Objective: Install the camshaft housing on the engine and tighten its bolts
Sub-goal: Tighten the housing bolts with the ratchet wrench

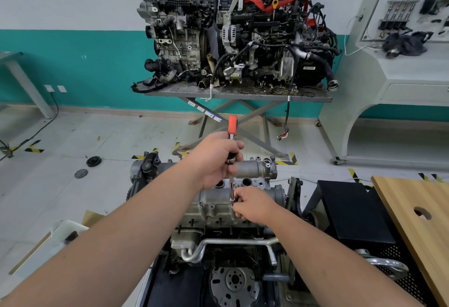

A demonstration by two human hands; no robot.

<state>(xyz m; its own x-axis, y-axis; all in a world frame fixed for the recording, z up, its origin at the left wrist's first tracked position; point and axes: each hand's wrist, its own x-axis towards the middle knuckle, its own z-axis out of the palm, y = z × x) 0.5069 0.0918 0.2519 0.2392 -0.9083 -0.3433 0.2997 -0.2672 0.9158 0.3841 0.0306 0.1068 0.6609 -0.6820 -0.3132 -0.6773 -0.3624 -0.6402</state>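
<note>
Ratchet [232, 127]: left hand [213, 158] fingers curled round its head. Right hand [252, 206] fingers pinch extension [232, 189] base, touching housing [218, 199] on engine [218, 246].

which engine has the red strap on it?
The right-hand engine on the scissor table, with a yellow dipstick; neither its left neighbour nor the near one has one.

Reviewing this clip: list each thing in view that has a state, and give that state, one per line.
Left hand: grips the ratchet head.
Right hand: pinches the extension's lower end at the housing.
Ratchet: orange handle pointing up and away, extension upright.
Camshaft housing: seated on the engine.
Bolt under the socket: hidden, tightness cannot be told.
Plug holes: open.
Wooden board: lying flat at right.
</note>
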